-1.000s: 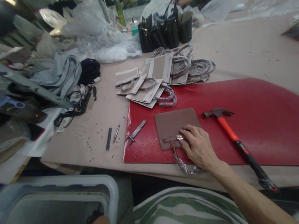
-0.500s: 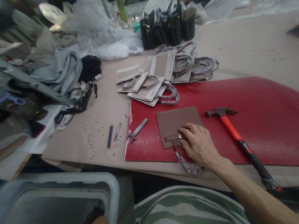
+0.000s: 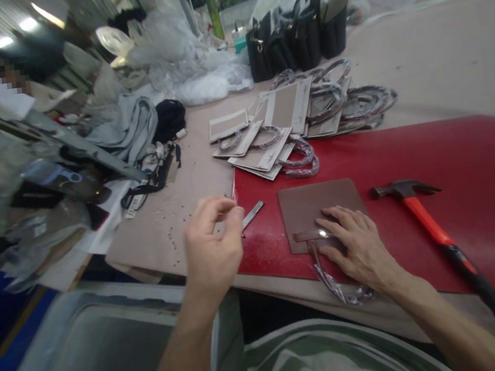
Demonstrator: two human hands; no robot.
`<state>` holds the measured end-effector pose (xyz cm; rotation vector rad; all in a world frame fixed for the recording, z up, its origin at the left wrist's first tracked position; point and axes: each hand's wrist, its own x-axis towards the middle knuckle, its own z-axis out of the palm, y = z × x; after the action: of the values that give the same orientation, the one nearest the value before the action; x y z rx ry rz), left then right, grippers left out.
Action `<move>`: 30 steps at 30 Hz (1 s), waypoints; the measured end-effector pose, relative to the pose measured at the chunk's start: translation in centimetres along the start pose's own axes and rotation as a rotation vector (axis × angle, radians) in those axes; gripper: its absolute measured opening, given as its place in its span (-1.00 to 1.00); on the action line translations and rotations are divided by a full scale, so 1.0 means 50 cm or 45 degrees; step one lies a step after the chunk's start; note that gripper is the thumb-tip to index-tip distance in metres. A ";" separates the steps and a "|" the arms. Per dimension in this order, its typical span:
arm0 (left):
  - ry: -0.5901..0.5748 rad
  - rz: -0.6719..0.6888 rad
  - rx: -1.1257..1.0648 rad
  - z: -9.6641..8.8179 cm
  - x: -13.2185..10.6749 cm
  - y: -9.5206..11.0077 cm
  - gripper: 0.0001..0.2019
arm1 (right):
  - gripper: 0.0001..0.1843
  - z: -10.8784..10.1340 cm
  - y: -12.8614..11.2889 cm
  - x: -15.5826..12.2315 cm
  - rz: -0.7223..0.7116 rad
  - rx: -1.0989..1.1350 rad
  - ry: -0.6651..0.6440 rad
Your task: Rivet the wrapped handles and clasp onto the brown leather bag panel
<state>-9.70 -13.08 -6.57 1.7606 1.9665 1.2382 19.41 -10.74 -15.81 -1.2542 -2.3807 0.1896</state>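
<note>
A flat brown leather panel (image 3: 295,206) lies on a red mat (image 3: 406,157). Across its near edge runs a short brown strap (image 3: 301,236) with a shiny metal stud, and a plastic-wrapped handle (image 3: 330,287) loops toward me. My right hand (image 3: 357,247) rests on the panel, fingers apart, beside the stud and over the strap's end. To the left, my left hand (image 3: 214,247) is raised above the table edge, its fingers curled and thumb near the fingertips; anything small between them cannot be made out. Behind it, a slim metal tool (image 3: 254,213) is partly hidden.
An orange-and-black claw hammer (image 3: 430,224) lies right of the panel. Beyond are stacked panels with wrapped handles (image 3: 287,108) and black bags (image 3: 297,41). Clear plastic (image 3: 216,81) is heaped at back left. A pale bin (image 3: 111,322) stands below the table's left edge.
My left hand has come up from over the bin to above the table's near edge, its fingers now curled. My right hand stays on the panel, fingers slightly more spread. The view has shifted left.
</note>
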 end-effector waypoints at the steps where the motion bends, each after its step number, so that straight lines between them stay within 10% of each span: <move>1: -0.048 0.010 0.071 0.006 0.001 -0.009 -0.89 | -0.53 0.002 0.001 -0.001 0.001 -0.006 0.002; 9: -0.331 -0.022 0.656 0.076 -0.018 -0.058 -0.84 | -0.46 0.000 -0.005 -0.006 0.026 0.015 -0.045; 22: -0.786 -0.191 0.853 0.071 0.051 -0.064 -0.91 | -0.50 0.000 -0.008 -0.006 0.034 0.059 -0.003; 30: -0.523 -0.213 0.529 0.072 0.036 -0.086 -0.92 | -0.48 0.001 -0.009 -0.006 0.072 0.099 -0.012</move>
<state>-10.81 -9.59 -11.17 1.7922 2.1551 0.3866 19.18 -11.25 -15.79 -1.2882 -2.3242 0.3034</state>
